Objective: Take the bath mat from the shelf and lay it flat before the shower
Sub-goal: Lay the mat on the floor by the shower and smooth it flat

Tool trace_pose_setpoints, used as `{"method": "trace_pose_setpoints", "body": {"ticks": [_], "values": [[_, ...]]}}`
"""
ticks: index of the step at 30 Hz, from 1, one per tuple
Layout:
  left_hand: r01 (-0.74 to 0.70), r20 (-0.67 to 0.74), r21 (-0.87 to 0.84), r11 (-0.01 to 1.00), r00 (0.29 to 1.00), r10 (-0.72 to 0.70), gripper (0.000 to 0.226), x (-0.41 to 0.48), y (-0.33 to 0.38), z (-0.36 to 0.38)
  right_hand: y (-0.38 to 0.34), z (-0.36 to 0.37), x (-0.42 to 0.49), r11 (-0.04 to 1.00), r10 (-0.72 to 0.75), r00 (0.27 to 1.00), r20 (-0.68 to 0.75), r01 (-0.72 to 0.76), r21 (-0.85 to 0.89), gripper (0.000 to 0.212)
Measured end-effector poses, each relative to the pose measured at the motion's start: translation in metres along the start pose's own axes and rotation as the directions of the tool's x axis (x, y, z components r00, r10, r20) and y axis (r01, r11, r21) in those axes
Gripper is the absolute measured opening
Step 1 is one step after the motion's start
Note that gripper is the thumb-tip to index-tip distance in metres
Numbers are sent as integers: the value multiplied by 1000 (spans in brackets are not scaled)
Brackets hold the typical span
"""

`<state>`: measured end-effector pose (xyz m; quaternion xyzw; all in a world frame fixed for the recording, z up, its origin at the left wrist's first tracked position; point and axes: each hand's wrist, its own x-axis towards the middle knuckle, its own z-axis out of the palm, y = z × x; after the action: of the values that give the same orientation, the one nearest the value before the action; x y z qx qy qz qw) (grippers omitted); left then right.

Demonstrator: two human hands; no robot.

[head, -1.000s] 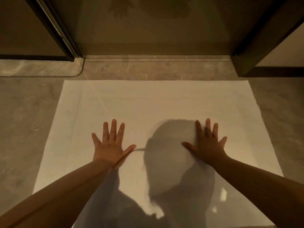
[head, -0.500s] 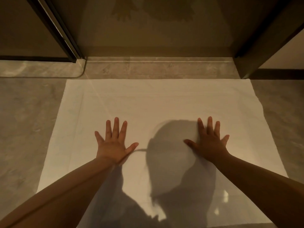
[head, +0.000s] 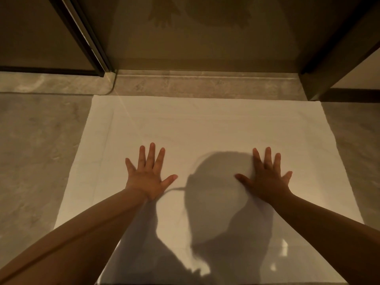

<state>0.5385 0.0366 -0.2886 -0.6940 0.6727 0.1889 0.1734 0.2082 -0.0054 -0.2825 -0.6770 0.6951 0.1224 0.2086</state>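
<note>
Bath mat [head: 205, 128] spread white on the grey stone floor [head: 37, 161], far edge at 12 o'clock lying just short of the shower threshold [head: 205, 83], near edge running out of view at 6 o'clock. Left hand [head: 147, 177] flat on the mat at about 9 o'clock of its middle, grip spread wide, fingers fanned, pinching nothing. Right hand [head: 265, 179] flat at about 3 o'clock, likewise splayed, palm down, holding nothing. Both hands well apart, a head-shaped shadow between them.

Looks close to done: mat unfolded, squared to the opening, apparently being smoothed.

Possible trouble from here:
- Pushing forward too hard on smooth stone, sliding the whole mat toward 12 o'clock and riding its edge up onto the threshold.
- Uneven pressure from 1 hand, skewing the mat off square.
- Lifting the palms with a drag, raising a ripple or fold near the middle.
- Faint crease lines toward 9 o'clock left unflattened.

No containers in view; nothing lying on the mat but the 2 hands. Dark door frame [head: 86, 38] at 11 o'clock, clear of the mat.
</note>
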Motion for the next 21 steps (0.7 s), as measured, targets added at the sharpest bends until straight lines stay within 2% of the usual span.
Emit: {"method": "trace_pose_setpoints", "body": {"ticks": [3,5,8,10,13,18,21], "values": [[-11,-31,13,1000,999,11,86,0,-1,1,1,-1,0,1000,8,1000,14,-8,13,102],[-83,-129,57,995,988,90,86,-4,2,2,-1,-1,-3,1000,-16,998,-58,16,-4,101],[-310,-222,143,940,915,336,85,-20,16,6,-13,7,-17,972,-230,958,-170,220,-79,92],[-407,-211,191,893,871,443,81,-29,26,13,-25,19,-28,919,-389,914,-115,375,-126,89],[-418,-191,203,886,870,454,78,-33,31,16,-32,33,-36,874,-457,889,-21,445,-194,87],[-398,-169,207,894,885,433,81,-32,29,17,-18,26,-27,878,-437,899,-11,425,-220,84],[-399,-147,216,891,889,434,82,-31,27,16,0,23,-26,902,-377,926,-9,364,-232,82]]}}
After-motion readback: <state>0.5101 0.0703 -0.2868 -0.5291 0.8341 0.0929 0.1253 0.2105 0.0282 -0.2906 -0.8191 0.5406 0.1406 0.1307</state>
